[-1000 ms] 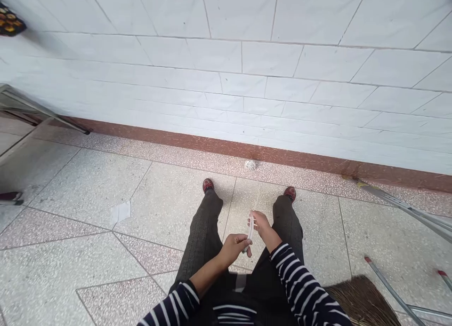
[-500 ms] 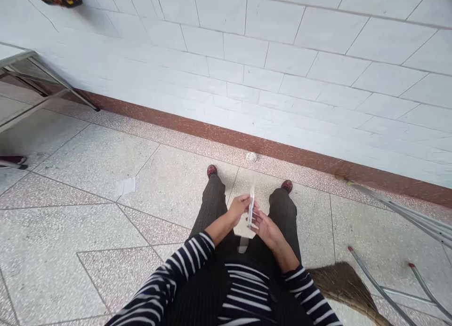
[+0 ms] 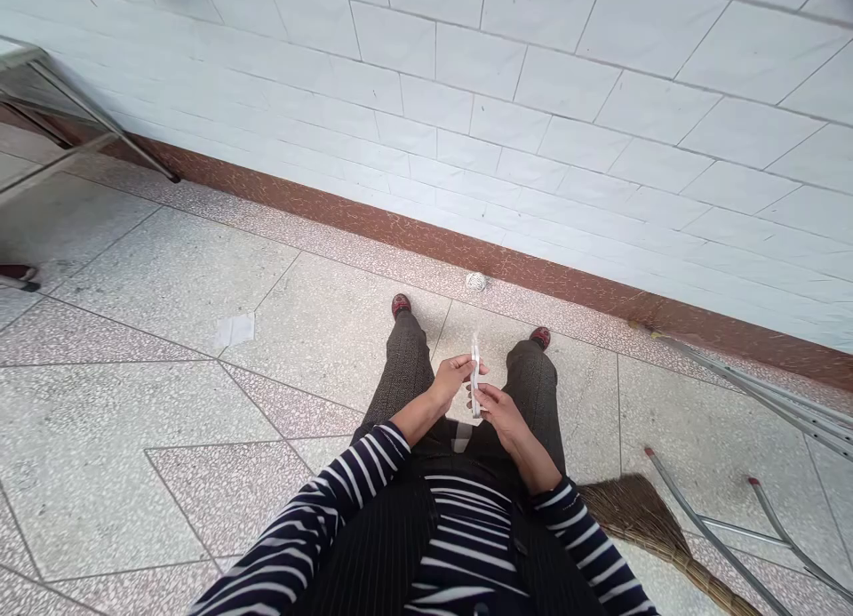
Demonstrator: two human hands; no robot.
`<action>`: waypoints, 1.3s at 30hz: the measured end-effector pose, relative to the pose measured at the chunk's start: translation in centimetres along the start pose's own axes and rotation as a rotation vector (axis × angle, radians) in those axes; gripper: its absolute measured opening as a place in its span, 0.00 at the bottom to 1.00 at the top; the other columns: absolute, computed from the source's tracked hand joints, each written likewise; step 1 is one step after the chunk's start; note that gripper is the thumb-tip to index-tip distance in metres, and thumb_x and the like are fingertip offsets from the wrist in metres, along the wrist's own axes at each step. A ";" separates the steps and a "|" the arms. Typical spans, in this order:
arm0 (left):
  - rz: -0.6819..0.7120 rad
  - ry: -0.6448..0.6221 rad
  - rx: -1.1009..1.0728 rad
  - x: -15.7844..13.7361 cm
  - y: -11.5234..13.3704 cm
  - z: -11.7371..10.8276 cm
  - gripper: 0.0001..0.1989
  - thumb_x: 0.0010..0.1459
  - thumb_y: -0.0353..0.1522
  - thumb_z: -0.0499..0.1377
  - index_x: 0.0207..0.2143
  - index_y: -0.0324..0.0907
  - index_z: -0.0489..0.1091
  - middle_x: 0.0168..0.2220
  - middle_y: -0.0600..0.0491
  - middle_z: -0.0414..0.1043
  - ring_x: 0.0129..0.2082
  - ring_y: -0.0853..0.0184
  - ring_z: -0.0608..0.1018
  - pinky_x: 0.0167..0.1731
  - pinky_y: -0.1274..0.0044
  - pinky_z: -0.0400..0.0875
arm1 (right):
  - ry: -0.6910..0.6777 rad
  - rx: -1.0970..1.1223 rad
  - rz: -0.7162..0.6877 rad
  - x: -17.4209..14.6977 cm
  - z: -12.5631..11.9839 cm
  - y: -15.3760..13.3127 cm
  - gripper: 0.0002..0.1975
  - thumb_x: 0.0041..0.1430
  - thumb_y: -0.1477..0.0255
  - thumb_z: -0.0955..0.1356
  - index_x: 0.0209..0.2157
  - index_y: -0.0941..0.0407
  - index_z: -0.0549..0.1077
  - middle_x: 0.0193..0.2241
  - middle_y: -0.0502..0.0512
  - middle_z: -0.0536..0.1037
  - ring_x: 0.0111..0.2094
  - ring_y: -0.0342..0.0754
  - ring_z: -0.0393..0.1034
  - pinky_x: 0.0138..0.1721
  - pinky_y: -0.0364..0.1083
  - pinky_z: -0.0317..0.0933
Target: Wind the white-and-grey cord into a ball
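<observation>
Upright between my two hands is a narrow white strip [image 3: 475, 376], which looks doubled or layered, with fine pale strands at its upper end. My left hand [image 3: 451, 378] pinches its upper part from the left. Lower down on the right side, the thumb and fingers of my right hand [image 3: 499, 410] close on the strip. What it is made of is too small to tell. On the floor beyond my hands, close to the wall, lies a small white round bundle [image 3: 475, 281], possibly wound cord. A faint pale trail shows above the strip.
A straw broom [image 3: 630, 508] lies at lower right beside bent metal tubes [image 3: 706, 518] with red tips. Metal poles [image 3: 753, 380] rest along the wall on the right. A white paper [image 3: 235, 330] is on the floor at left, and a metal-framed table [image 3: 99, 123] stands farther left.
My right hand has turned from a loose, palm-up pose to a pinch on the strip's lower part. The strip now stands more upright. The view has tilted slightly.
</observation>
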State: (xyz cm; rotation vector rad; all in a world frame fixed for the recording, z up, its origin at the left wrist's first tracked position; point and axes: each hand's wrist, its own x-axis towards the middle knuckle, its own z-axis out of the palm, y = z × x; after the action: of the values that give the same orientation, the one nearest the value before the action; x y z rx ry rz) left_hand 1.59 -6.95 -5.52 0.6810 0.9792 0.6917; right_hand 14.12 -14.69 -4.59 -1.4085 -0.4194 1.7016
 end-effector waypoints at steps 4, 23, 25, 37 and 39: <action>-0.010 -0.011 0.037 -0.1 -1.1 -0.6 0.17 0.53 0.41 0.67 0.36 0.34 0.76 0.36 0.45 0.80 0.30 0.68 0.77 0.33 0.76 0.70 | -0.029 -0.075 -0.030 -0.3 0.3 0.2 0.22 0.37 0.57 0.80 0.29 0.60 0.81 0.23 0.54 0.77 0.25 0.44 0.69 0.30 0.45 0.64; 0.543 -0.335 1.099 1.7 -1.2 -2.6 0.15 0.61 0.23 0.54 0.44 0.43 0.77 0.55 0.48 0.73 0.56 0.62 0.73 0.58 0.69 0.67 | -0.045 -0.096 -0.054 -1.8 -0.4 -0.9 0.21 0.45 0.58 0.77 0.37 0.58 0.82 0.23 0.52 0.75 0.24 0.41 0.63 0.27 0.43 0.54; 0.567 -0.347 1.084 2.2 -1.1 -2.6 0.15 0.62 0.23 0.52 0.42 0.41 0.77 0.48 0.49 0.76 0.51 0.64 0.76 0.56 0.71 0.68 | -0.067 -0.087 -0.071 -2.0 -0.3 -1.3 0.21 0.45 0.58 0.77 0.37 0.58 0.82 0.23 0.51 0.75 0.24 0.41 0.63 0.27 0.43 0.53; 0.433 -0.212 0.888 2.1 -0.2 -3.5 0.16 0.69 0.39 0.54 0.44 0.38 0.77 0.45 0.47 0.78 0.46 0.64 0.79 0.50 0.73 0.71 | -0.112 -0.016 -0.221 -2.5 1.2 -6.4 0.24 0.47 0.64 0.77 0.47 0.53 0.80 0.37 0.56 0.81 0.21 0.34 0.50 0.21 0.41 0.40; 0.451 -0.252 0.933 1.5 -0.5 -3.4 0.16 0.69 0.39 0.53 0.42 0.38 0.78 0.42 0.48 0.78 0.44 0.65 0.78 0.49 0.74 0.71 | -0.089 -0.045 -0.260 -2.0 1.3 -6.5 0.27 0.47 0.65 0.77 0.51 0.53 0.78 0.38 0.57 0.81 0.21 0.35 0.51 0.21 0.40 0.42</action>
State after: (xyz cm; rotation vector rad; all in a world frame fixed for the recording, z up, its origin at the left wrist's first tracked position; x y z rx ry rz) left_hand -0.79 -5.40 -8.01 1.8029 0.8926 0.4863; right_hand 15.51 -12.19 1.69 -1.2524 -0.6646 1.5535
